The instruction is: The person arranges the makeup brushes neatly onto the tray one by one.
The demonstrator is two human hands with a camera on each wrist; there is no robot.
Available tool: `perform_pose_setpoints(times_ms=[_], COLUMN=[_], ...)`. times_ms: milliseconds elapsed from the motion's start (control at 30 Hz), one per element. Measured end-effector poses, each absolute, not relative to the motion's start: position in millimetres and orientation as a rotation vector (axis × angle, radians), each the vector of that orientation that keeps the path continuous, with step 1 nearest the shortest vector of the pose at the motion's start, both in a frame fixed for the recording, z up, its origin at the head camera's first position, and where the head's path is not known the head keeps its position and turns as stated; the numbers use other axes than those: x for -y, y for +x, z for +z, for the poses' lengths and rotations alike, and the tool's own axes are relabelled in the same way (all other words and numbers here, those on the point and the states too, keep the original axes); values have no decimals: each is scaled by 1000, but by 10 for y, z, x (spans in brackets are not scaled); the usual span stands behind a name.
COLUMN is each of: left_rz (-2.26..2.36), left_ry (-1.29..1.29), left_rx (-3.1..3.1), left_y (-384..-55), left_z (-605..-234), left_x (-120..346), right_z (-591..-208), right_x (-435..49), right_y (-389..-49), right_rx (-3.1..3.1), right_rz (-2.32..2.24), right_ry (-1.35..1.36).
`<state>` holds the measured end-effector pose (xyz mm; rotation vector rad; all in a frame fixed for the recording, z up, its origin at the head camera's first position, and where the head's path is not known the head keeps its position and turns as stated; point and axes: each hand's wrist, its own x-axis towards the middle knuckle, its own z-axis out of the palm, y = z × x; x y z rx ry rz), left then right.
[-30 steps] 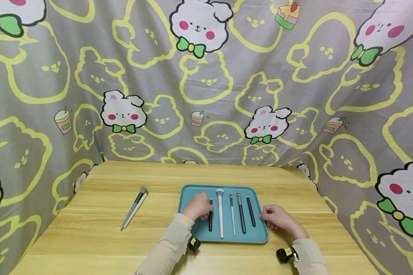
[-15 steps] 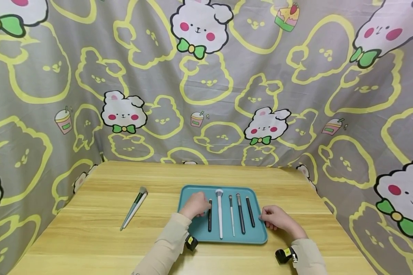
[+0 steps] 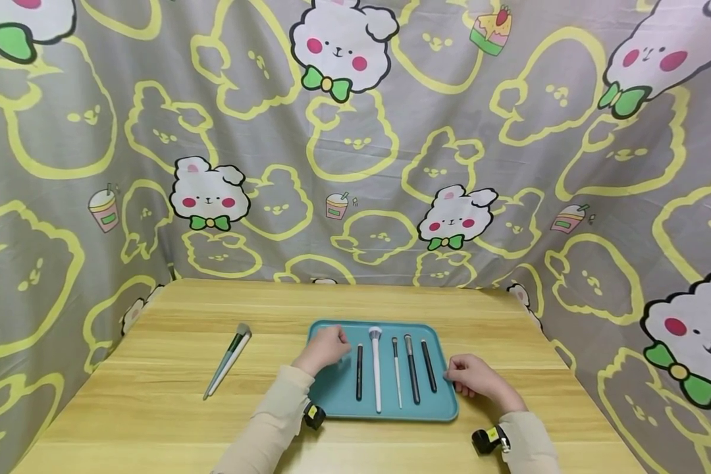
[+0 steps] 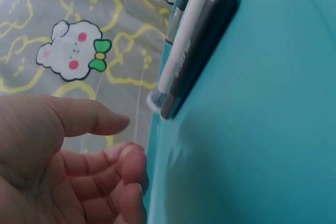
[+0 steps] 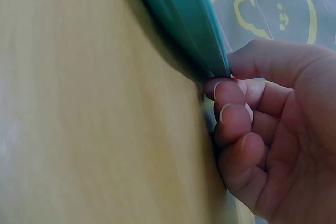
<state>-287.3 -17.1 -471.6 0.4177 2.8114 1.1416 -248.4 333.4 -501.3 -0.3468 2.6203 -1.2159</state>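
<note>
Teal tray [image 3: 338, 395] bears five brushes [image 3: 397, 372]. I have the right hand [image 3: 474, 377] pinching its rim [image 5: 212, 30], the left hand [image 3: 326, 347] beside them, thumb and fingers slightly apart

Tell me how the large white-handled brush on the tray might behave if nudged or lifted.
The large white-handled brush would probably roll when nudged, as its slim handle looks rounded, though the black brush beside it could stop it. Its straight handle suggests it would stay stiff when lifted, while the fluffy bristles would likely bend.
</note>
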Motion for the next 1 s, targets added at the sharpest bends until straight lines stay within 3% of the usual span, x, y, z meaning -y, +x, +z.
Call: perform_pose_setpoints(times_ms=[433, 1000], left_rz=[1229, 1287], left_ry=[550, 394], left_rx=[-2920, -2958], left_y=[-2894, -2909], left_z=[-4788, -4834], left_x=[507, 977], right_z=[-5001, -5009], right_x=[-3331, -3325], right_y=[-2479, -2471], right_rx=[-2610, -2604], right_rz=[-1221, -1234], right_ry=[-344, -316])
